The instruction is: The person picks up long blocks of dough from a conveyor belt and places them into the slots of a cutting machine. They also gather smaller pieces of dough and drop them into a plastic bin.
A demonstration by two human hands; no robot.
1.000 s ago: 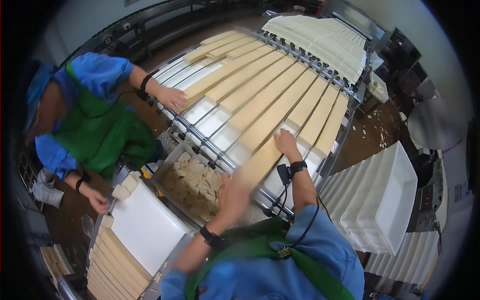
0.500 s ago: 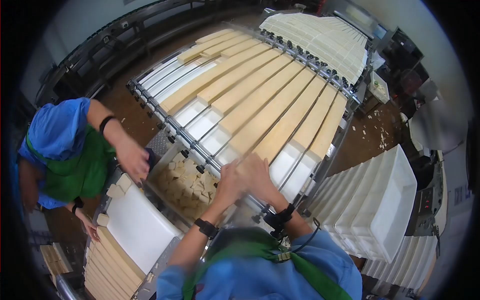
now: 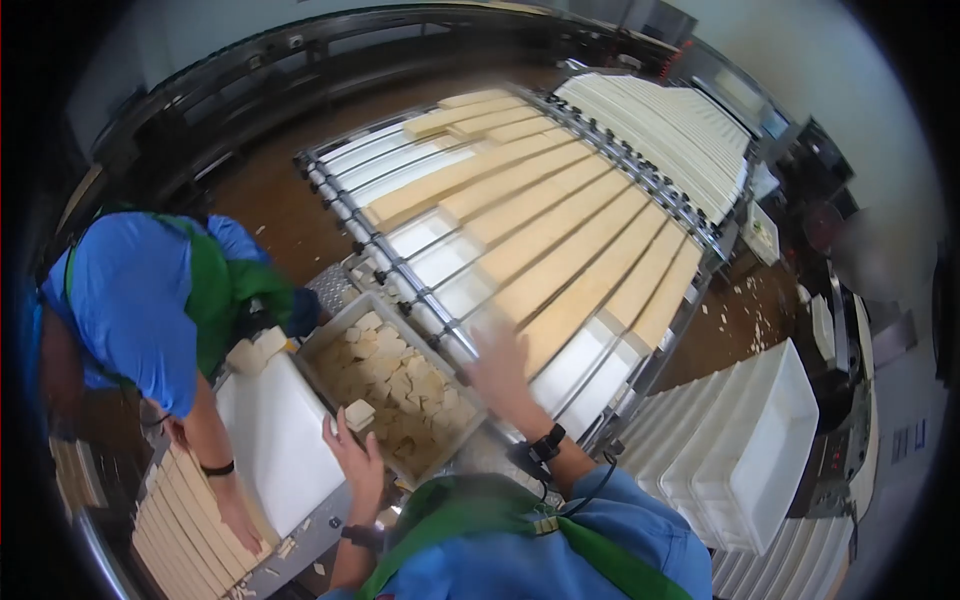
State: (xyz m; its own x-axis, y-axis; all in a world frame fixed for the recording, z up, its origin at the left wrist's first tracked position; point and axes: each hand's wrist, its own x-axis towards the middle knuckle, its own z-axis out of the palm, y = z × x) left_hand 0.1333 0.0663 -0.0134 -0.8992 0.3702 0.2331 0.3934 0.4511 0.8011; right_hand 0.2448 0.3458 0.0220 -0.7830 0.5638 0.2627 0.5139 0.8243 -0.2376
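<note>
In my left hand [image 3: 355, 465], the fingers are closed on a small pale square piece [image 3: 359, 414], by the near edge of a bin [image 3: 455, 445] full of similar offcuts [image 3: 390, 375]. My right hand [image 3: 500, 375] is smeared by motion over the front rail of the slatted table, close to the near ends of long cream-coloured strips [image 3: 555, 310]. Whether its fingers hold anything cannot be made out. The strips lie side by side between thin dark rods, with white surface [image 3: 430, 245] showing beyond some of their ends.
At the left a co-worker [image 3: 140, 300] in blue and green bends over a row of strips [image 3: 190, 520] beside a white board [image 3: 275, 445]. Stacked white trays [image 3: 740, 450] stand at the right. Scraps litter the brown floor [image 3: 740, 300].
My hands were together at the strip ends; the left has moved down and left with a pale piece, the right stays near the rail. The co-worker has leaned down to the strips.
</note>
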